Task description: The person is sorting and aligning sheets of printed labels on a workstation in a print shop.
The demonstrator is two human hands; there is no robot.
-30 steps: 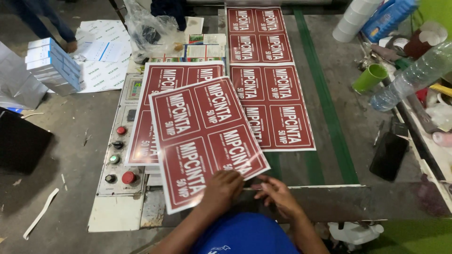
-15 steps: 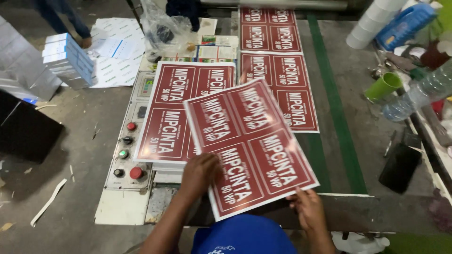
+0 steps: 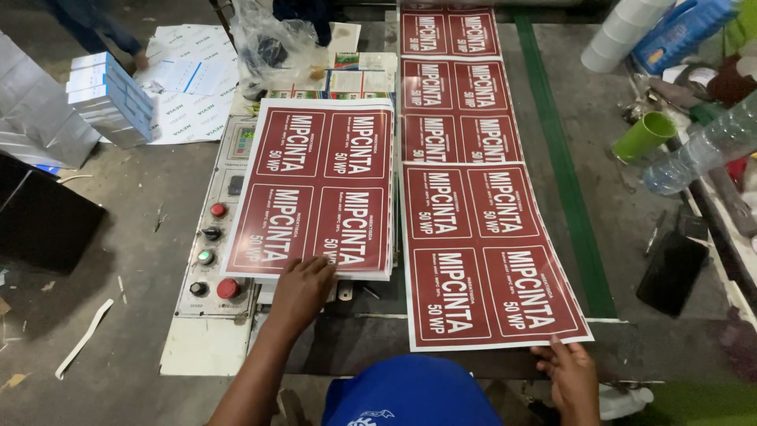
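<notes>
My left hand (image 3: 301, 293) rests flat on the near edge of a stack of dark red printed sheets (image 3: 319, 189), fingers spread. My right hand (image 3: 572, 377) pinches the near right corner of a single dark red printed sheet (image 3: 489, 252) that lies flat on the dark conveyor surface (image 3: 607, 158). Further red sheets (image 3: 457, 87) lie in a row beyond it. A blue cap (image 3: 410, 390) at the bottom hides part of my arms.
A control panel (image 3: 214, 237) with red, green and black buttons sits left of the stack. A green cup (image 3: 643, 136), plastic bottle (image 3: 706, 150), white cups (image 3: 623, 31) and black phone (image 3: 673, 272) lie right. Boxes (image 3: 110, 99) and papers sit on the floor, left.
The sheet I held tilted over the stack has swung right and now lies flat on the conveyor, in line with the others. My left hand has moved onto the stack's edge.
</notes>
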